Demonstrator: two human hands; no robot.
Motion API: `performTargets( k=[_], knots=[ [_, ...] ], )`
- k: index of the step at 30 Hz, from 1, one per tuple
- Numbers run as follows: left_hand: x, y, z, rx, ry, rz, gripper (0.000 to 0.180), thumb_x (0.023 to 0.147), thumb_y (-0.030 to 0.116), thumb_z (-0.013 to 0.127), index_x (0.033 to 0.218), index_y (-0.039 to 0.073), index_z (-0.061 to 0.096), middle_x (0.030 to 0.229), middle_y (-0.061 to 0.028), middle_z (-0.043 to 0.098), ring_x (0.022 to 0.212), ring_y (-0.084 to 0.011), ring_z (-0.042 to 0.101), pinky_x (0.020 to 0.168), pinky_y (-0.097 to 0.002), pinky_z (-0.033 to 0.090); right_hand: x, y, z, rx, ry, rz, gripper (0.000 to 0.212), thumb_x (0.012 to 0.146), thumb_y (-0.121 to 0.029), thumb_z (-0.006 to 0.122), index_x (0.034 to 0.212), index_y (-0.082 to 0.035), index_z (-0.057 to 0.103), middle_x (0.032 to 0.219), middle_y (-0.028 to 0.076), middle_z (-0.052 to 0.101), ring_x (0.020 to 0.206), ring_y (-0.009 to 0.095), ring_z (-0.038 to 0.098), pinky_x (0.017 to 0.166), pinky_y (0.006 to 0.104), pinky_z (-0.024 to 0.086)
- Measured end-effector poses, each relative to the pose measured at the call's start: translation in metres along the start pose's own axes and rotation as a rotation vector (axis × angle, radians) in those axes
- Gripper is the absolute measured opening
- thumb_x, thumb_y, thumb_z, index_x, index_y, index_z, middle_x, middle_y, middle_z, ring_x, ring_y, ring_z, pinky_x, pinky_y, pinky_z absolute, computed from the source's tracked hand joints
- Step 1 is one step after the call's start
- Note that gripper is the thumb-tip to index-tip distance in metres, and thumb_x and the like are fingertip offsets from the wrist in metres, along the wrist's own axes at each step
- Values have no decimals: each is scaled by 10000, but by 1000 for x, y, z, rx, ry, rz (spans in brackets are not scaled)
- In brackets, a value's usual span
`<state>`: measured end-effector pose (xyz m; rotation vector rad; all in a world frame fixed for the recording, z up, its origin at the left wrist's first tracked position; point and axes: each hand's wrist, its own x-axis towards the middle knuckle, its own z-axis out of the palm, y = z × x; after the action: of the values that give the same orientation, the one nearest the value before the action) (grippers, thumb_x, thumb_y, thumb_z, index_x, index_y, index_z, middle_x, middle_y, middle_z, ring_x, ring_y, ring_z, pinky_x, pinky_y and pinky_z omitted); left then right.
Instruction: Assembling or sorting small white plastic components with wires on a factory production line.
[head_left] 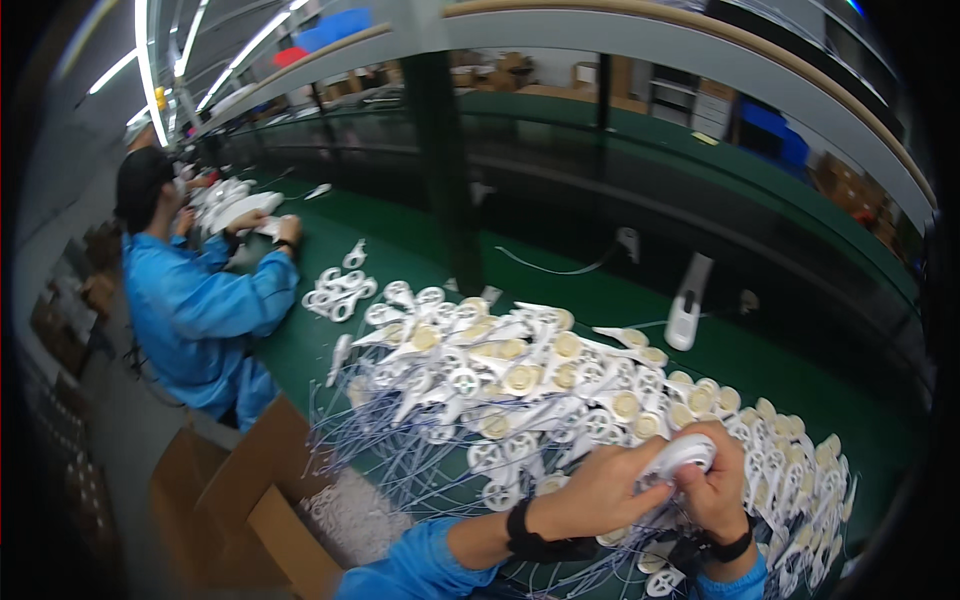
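Note:
Above the pile at the lower right, I hold a white round plastic part (690, 453) between both hands. My left hand (598, 492) is closed on its left side, thumb and fingers against the rim. Around its right side my right hand (722, 480) is closed, with the thumb on its near face. Directly below and beyond lies a wide heap of white plastic parts (465, 380) with round spoked or cream-coloured ends and narrow tails. Thin bluish wires (400, 450) trail from the heap's near left side. The held part's underside is hidden by my fingers.
An open cardboard box (250, 500) with small white pieces stands at the near left. Farther left a co-worker in blue (200, 300) handles white parts. A long white piece (686, 315) lies on the green table (560, 285). A dark post (440, 170) rises behind the heap.

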<state>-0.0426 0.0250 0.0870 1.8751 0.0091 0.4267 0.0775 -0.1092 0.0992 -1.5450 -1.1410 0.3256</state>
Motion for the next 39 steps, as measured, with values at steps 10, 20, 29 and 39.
performTargets(
  k=[10,20,29,39],
  knots=[
    [1,-2,-5,-62,-27,-58,524,785,293,704,1187,0,539,868,-221,654,769,-375,656,689,-413,505,-3,-2,11,0,102,41,545,864,-553,609,926,-14,553,776,8,525,676,85,473,593,224,374],
    [3,-7,-9,14,151,243,908,741,407,775,1436,25,331,1435,-197,406,1329,-348,393,1094,-417,311,24,58,-124,237,726,287,291,987,-400,495,882,-141,575,633,-98,430,500,-6,333,422,192,223],
    [8,-5,-8,89,146,186,596,723,220,803,1222,3,560,1272,-177,557,1179,-323,541,987,-397,423,-43,183,-348,-122,1190,694,495,854,-627,578,750,-145,533,519,-54,334,397,83,307,365,254,195],
    [10,-9,-1,156,55,112,494,712,144,790,1157,28,608,1224,-144,595,1140,-310,566,971,-394,433,36,157,-255,-815,583,577,439,816,-409,695,1036,-29,672,882,153,697,854,256,683,738,360,524]
  ],
)
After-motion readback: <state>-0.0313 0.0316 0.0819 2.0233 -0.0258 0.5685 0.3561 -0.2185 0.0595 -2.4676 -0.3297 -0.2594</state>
